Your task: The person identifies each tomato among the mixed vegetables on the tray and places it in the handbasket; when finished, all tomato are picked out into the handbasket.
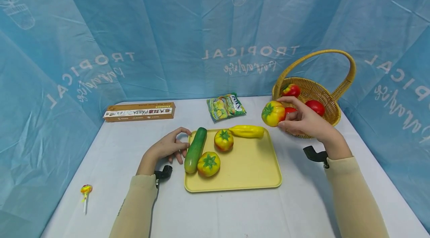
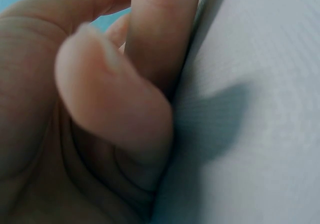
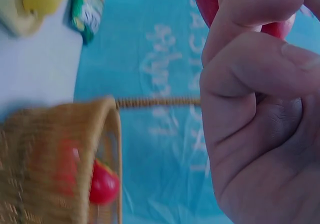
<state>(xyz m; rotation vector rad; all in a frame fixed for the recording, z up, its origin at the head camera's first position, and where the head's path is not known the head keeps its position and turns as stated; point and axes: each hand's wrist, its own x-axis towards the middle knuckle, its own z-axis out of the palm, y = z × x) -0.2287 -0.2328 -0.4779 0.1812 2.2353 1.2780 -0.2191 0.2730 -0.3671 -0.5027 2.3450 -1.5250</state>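
Observation:
My right hand pinches a red and yellow toy tomato with a green leafy top, raised in front of the wicker basket. In the right wrist view only its red side shows behind the fingers. My left hand rests at the left edge of the yellow tray, loosely curled and holding nothing, beside a green cucumber. Two more red and yellow tomatoes lie on the tray, with a long yellow banana-like piece across its far edge.
Several red fruits sit in the basket, whose tall handle arches over it. Behind the tray lies a green snack packet. A pasta box is at the back left, and a lollipop lies at the front left.

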